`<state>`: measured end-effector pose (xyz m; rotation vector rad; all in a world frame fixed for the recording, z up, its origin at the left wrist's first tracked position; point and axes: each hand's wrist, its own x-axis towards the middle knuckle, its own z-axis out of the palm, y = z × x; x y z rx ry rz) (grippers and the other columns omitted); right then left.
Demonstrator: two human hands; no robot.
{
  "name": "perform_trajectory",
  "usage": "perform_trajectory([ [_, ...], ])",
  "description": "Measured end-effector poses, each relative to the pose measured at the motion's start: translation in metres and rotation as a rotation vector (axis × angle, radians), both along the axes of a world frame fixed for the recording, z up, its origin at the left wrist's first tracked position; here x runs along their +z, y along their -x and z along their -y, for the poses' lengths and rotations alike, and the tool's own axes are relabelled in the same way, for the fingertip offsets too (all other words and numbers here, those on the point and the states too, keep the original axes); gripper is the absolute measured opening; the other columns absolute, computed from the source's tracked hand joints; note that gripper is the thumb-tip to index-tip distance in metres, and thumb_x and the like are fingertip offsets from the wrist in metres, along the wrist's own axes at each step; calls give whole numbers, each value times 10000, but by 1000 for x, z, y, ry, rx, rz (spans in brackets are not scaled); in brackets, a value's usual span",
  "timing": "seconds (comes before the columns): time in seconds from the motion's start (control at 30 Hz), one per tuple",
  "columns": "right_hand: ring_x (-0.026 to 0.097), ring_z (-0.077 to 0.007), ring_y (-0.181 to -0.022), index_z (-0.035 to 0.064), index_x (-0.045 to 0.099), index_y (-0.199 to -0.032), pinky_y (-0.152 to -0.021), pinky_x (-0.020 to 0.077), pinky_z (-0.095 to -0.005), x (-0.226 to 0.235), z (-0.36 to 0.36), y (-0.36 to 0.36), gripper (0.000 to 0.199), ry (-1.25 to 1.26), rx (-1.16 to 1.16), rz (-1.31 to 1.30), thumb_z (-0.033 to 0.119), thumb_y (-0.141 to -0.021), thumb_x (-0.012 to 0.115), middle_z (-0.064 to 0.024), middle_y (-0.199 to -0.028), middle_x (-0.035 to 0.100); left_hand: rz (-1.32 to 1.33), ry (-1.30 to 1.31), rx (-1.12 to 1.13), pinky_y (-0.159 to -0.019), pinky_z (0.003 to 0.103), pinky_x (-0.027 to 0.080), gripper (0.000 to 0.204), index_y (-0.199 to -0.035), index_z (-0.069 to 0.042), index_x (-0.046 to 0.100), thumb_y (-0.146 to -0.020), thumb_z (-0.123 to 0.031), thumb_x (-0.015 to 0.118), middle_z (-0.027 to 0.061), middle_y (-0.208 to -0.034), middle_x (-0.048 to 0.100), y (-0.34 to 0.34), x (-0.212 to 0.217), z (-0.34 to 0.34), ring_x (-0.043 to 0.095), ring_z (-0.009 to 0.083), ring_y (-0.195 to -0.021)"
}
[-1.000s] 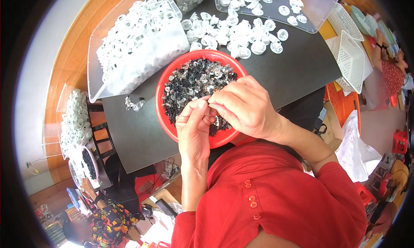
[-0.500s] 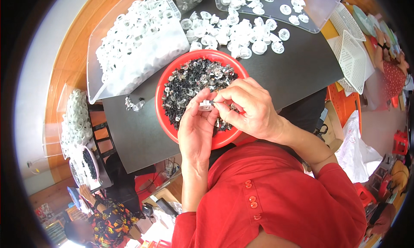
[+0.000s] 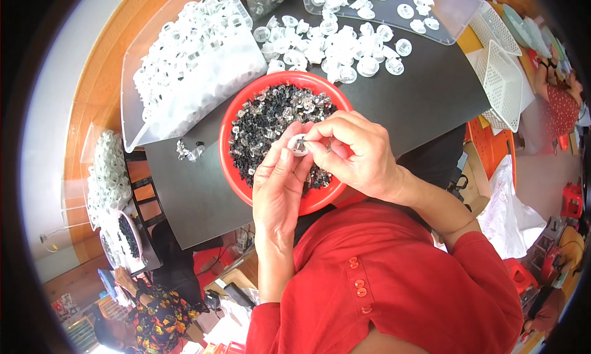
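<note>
My left hand (image 3: 277,185) is closed around the edge of a small round white plastic part (image 3: 297,148), its open face turned up. The fingertips of my right hand (image 3: 362,152) pinch a tiny dark piece (image 3: 303,143) at the middle of that part. Both hands are over a red bowl (image 3: 227,169), whose rim shows around a heap of small black and clear pieces (image 3: 261,117). My right fingers partly cover the dark piece, so its exact shape is unclear.
Many white plastic parts (image 3: 320,43) lie loose on the dark table (image 3: 197,197). A clear bin (image 3: 203,105) full of them stands left, another bin (image 3: 452,15) at the far right. A few clear bits (image 3: 189,150) lie left of the bowl. Another person (image 3: 160,317) sits at lower left.
The white part has been tilted in my left fingers, so its round open face now shows instead of its side. My right fingertips have moved slightly closer onto it.
</note>
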<state>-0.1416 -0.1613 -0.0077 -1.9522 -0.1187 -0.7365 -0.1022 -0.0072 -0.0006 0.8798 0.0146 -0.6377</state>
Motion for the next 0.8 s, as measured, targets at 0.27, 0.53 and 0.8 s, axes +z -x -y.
perform_trajectory([
  [0.27,575,-219,-618,74,600,-847,-625,438,-342,6,-2,3,134,49,22,5,74,-768,709,-26,-716,589,-2,37,-26,-981,341,489,384,-1310,16,515,-962,-137,565,123,-1225,610,0,-7,-7,600,199,-1109],
  [0.53,598,-208,-626,43,591,-846,-574,471,-325,13,-9,7,142,-41,49,-39,39,-764,706,-62,-734,594,19,95,-12,-957,337,488,388,-1227,-47,588,-861,-109,701,72,-1141,644,2,-10,-10,613,178,-1059],
  [0.8,631,-208,-663,-7,595,-842,-575,509,-316,19,-5,6,126,-166,221,-71,22,-778,700,-104,-783,611,128,-6,-14,-950,365,495,386,-1173,-67,625,-809,-90,753,70,-1124,649,2,-13,-14,619,197,-1039],
])
